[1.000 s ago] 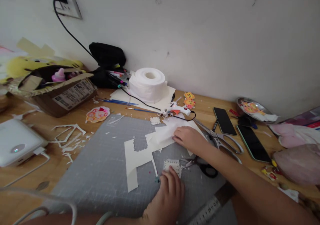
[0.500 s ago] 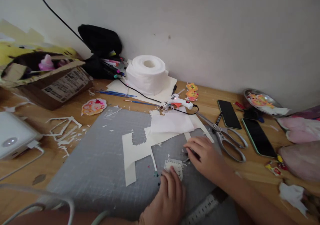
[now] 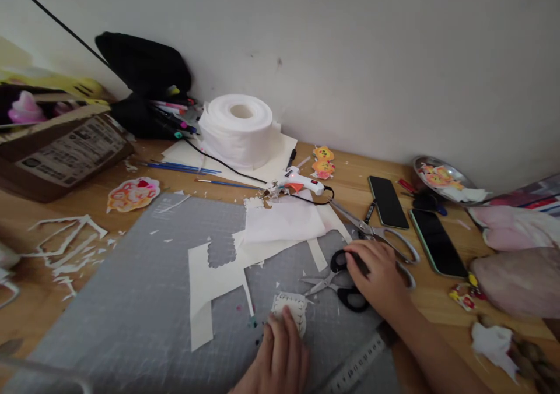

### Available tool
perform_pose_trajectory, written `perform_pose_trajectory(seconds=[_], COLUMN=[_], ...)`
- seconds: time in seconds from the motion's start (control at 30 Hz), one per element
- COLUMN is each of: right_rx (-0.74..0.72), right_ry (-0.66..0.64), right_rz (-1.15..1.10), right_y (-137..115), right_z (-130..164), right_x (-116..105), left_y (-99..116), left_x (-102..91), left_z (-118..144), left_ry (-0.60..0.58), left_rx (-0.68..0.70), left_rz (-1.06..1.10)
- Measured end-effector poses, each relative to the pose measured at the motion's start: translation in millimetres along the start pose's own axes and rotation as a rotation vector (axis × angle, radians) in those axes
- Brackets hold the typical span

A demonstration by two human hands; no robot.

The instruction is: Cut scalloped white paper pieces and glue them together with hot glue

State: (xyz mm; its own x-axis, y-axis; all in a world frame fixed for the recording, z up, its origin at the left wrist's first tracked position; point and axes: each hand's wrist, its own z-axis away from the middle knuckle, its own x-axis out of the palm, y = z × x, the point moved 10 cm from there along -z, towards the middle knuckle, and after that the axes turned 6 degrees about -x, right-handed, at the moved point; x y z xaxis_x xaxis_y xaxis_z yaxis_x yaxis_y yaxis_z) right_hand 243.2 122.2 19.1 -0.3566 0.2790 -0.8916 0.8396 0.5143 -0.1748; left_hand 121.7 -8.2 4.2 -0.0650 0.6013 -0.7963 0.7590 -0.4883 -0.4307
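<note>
My left hand (image 3: 282, 350) lies at the bottom centre, its index fingertip resting on a small white paper piece (image 3: 291, 308) with a scalloped edge and dark dashes around its border. The fingers are stretched out and hold nothing between them. Black-handled scissors (image 3: 336, 280) lie on the grey cutting mat (image 3: 144, 301) with blades spread, pointing toward that piece. Beside them is my right hand (image 3: 378, 274), loosely curved, its fingertips at the upper handle loop. A cut white paper sheet (image 3: 223, 277) with a scalloped gap lies left of the scissors.
Large metal scissors (image 3: 396, 242) and two phones (image 3: 389, 201) lie right of the mat. Behind are a white glue gun (image 3: 304, 181) with its cord and a tissue roll (image 3: 238, 132). A steel ruler (image 3: 359, 362) sits at the front, a cardboard box (image 3: 65, 149) at left.
My right hand has shifted right, uncovering the black-handled scissors on the mat. My left hand stays on the small paper piece. The whole view has turned slightly right.
</note>
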Motion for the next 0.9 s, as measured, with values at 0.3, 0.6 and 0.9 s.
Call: perform_pose_trajectory(seconds=[0.3,0.6,0.9], right_rx=[-0.017,0.155,0.241], right_ry=[-0.057,0.058,-0.440], right_rz=[-0.028,0.120,0.307], right_y=[-3.4,31.7,84.5], right_z=[-0.9,-16.6,-60.0], right_x=[7.7,-18.7,14.9], left_y=[4.7,4.0,5.6], left_x=[4.1,1.8,1.4], left_z=[2.9,1.0,2.3], left_ry=[-0.004,0.024,0.052], left_rx=[-0.012,-0.062,-0.064], left_rz=[-0.084,-0.067,-0.097])
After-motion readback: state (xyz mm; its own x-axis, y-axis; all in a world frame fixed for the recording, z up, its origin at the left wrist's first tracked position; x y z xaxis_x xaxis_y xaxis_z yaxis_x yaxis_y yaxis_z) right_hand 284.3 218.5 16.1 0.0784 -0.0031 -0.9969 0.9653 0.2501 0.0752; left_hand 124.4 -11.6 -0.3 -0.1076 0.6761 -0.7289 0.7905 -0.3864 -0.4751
